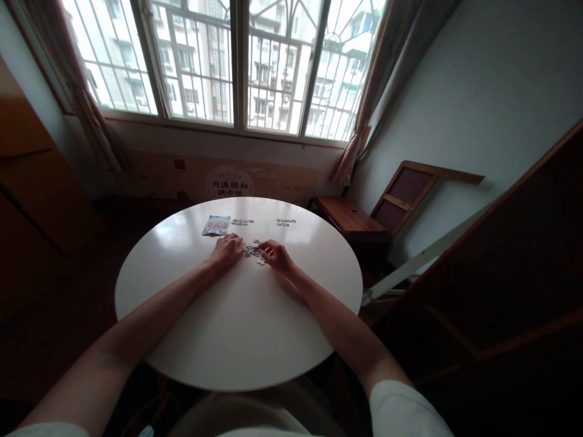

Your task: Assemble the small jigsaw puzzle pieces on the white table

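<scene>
A small loose pile of jigsaw puzzle pieces [248, 251] lies between my hands on the white round table [237, 328]. My left hand [229, 249] rests on the tabletop just left of the pile, its fingers loosely bent and apparently holding nothing. On the pile's right side, my right hand [279, 256] has thumb and fingers pinched together at what looks like a puzzle piece, mostly hidden by the fingertips. Farther back, puzzle pieces form one group [242, 222] behind my left hand and another group [286, 222] to the right.
A flat picture packet [215, 225] lies left of the rear pieces. Beyond the table stand a brown wooden chair [353, 215] at right and a printed cardboard panel [273, 176] under the barred window [273, 73]. A dark wooden piece of furniture [501, 315] fills the right side.
</scene>
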`<state>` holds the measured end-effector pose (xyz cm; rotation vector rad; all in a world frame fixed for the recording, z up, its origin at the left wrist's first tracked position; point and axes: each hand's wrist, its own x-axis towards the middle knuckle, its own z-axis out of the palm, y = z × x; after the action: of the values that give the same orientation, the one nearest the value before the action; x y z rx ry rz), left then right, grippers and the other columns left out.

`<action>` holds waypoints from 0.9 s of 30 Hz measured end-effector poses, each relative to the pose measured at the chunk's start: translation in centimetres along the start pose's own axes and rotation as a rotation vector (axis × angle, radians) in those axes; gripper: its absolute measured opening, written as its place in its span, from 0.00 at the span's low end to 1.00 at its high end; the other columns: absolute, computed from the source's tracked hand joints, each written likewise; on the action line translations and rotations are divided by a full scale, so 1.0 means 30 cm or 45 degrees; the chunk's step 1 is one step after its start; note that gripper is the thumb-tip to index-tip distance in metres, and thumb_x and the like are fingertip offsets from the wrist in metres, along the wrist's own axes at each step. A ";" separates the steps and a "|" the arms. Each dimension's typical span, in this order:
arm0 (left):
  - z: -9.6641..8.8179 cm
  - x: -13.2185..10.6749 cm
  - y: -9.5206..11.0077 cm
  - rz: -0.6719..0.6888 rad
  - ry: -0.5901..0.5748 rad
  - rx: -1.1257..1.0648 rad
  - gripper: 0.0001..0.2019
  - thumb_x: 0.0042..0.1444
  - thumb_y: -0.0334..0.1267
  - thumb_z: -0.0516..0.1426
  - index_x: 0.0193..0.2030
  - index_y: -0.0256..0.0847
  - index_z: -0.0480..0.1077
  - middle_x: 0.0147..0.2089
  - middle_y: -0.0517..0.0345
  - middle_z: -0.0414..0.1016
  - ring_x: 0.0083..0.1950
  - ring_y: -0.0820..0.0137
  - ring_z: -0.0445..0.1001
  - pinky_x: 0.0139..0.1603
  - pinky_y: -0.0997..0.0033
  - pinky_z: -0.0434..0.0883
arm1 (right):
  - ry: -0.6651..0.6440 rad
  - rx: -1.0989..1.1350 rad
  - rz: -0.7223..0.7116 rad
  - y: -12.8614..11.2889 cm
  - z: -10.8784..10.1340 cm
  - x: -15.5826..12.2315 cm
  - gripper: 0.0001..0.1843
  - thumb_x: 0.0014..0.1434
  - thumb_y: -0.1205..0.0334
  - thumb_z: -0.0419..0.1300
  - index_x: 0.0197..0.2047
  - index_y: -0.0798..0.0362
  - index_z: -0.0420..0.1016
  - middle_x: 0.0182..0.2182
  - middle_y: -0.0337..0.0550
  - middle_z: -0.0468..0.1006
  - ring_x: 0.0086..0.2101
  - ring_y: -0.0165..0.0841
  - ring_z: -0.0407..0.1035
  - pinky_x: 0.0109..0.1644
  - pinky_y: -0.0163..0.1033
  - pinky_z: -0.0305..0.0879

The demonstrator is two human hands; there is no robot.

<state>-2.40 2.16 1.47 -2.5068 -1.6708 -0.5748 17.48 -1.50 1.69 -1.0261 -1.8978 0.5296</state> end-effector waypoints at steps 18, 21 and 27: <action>0.036 0.137 -0.035 0.139 -0.137 0.025 0.16 0.58 0.35 0.46 0.50 0.42 0.69 0.56 0.49 0.67 0.56 0.58 0.63 0.53 0.57 0.60 | -0.052 0.037 0.062 0.002 0.002 0.000 0.14 0.54 0.68 0.57 0.45 0.57 0.72 0.31 0.41 0.75 0.27 0.25 0.67 0.33 0.32 0.64; 0.052 0.172 -0.015 0.139 -0.118 0.010 0.16 0.58 0.33 0.46 0.49 0.42 0.69 0.57 0.49 0.67 0.58 0.59 0.62 0.56 0.57 0.58 | -0.055 0.039 0.066 0.001 -0.002 -0.005 0.15 0.55 0.68 0.56 0.47 0.55 0.71 0.31 0.40 0.74 0.28 0.25 0.67 0.33 0.31 0.65; 0.078 0.227 -0.005 0.060 -0.165 -0.016 0.17 0.56 0.37 0.48 0.49 0.40 0.69 0.58 0.45 0.65 0.57 0.53 0.63 0.55 0.52 0.58 | -0.065 0.051 0.086 -0.006 -0.005 -0.011 0.17 0.55 0.67 0.55 0.50 0.53 0.69 0.30 0.39 0.73 0.27 0.25 0.66 0.32 0.31 0.64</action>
<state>0.38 8.81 1.65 -2.6364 -1.6489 -0.4285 17.61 -1.87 1.72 -1.0626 -1.8948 0.6355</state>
